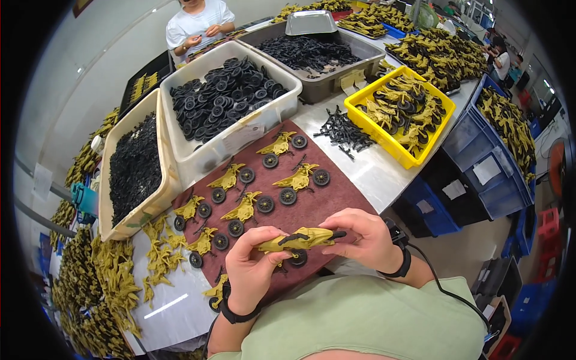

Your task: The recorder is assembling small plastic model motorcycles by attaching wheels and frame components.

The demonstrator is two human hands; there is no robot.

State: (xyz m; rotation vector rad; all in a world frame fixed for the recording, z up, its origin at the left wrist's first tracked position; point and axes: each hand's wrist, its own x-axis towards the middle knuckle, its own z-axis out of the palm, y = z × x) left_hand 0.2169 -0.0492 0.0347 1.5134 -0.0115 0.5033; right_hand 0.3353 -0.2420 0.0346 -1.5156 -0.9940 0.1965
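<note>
My left hand (pixel 247 273) and my right hand (pixel 367 240) are both closed on one yellow toy motorcycle body (pixel 307 239), gripping its two ends with thumbs and fingers. Black pieces show along its side and at its right end. A black wheel (pixel 298 258) appears just below it; whether it is attached or lies on the cloth I cannot tell. Beneath my hands spreads a maroon cloth (pixel 345 186). On it several yellow bodies (pixel 295 179) lie in rows, with black wheels (pixel 288 196) and thin black parts beside them.
Beyond the cloth stand a white bin (pixel 264 123) of black wheels, a cream bin (pixel 166 180) of small black pieces and a grey bin (pixel 324 90). Right of them are loose black parts (pixel 342 131) and a yellow tray (pixel 414 161) of toy motorcycles. A person (pixel 201 27) works opposite.
</note>
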